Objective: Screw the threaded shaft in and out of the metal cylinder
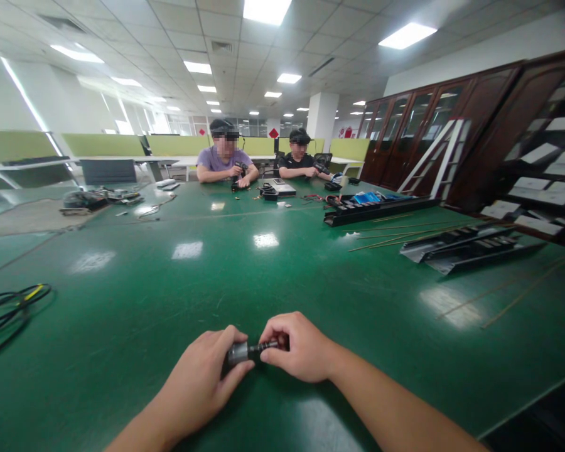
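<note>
My left hand [211, 364] is wrapped around a short grey and black cylinder [238, 353], held low over the near part of the green table [202, 282]. A thin dark stepped shaft [262, 346] sticks out of the cylinder toward the right. My right hand [296, 348] pinches the free end of that shaft between thumb and fingers. The palm and fingers of my left hand hide part of the cylinder, so its exact kind does not show.
Coiled black cable [14, 307] lies at the left. Metal channels [471, 248], thin rods [381, 242] and a long black rail [376, 210] are on the right. Two people sit across the table near a laptop-like silver box [282, 188]. A stepladder [437, 160] stands behind.
</note>
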{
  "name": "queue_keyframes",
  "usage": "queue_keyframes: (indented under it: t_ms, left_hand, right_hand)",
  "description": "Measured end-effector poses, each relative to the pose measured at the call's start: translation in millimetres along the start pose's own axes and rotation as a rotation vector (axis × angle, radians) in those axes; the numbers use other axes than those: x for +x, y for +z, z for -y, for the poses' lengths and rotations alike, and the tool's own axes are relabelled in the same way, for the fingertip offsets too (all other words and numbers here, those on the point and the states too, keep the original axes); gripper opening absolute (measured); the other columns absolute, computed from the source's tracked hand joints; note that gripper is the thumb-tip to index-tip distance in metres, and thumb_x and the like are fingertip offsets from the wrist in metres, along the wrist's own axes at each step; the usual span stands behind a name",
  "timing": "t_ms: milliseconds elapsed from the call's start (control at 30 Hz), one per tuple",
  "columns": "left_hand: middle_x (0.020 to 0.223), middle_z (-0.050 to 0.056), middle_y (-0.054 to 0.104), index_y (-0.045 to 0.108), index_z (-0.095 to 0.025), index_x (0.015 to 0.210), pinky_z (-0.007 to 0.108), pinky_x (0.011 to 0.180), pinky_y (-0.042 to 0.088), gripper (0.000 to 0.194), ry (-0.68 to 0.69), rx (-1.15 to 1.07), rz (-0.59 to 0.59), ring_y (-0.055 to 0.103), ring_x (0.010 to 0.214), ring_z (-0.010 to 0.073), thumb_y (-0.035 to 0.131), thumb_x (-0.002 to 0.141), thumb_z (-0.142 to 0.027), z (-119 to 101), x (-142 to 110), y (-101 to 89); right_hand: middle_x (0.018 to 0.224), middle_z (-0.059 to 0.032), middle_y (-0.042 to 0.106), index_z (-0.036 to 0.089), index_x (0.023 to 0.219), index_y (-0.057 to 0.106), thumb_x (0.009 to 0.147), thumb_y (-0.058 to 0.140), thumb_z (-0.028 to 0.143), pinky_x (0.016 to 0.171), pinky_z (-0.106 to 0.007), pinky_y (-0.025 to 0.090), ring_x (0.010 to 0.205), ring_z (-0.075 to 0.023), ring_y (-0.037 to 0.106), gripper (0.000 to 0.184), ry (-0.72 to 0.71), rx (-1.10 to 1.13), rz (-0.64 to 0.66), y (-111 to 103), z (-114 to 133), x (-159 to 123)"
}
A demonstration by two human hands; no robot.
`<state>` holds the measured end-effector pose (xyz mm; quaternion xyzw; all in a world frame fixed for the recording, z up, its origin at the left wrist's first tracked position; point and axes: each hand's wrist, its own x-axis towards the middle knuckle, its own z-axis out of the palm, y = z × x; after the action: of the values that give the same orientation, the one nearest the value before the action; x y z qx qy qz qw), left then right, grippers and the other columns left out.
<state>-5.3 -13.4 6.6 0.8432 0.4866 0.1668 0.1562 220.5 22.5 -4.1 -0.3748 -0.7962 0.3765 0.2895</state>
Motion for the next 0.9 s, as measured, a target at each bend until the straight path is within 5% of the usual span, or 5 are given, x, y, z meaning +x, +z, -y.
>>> queue_keyframes:
  t_ms: [900]
  left_hand:
    - [0.101,0.006,0.068,0.056,-0.023,0.108,0.036,0.080,0.050,0.020,0.026,0.019,-0.075,0.065,0.091,0.0245,0.057,0.093,-0.036,3.9,0.3,-2.7]
  right_hand:
    - [0.061,0.0043,0.055,0.015,0.078,0.069,0.074,0.073,0.020,0.051,-0.020,0.036,0.054,-0.0093,0.047,0.008,0.046,0.043,-0.038,-1.3,3.1,1.0]
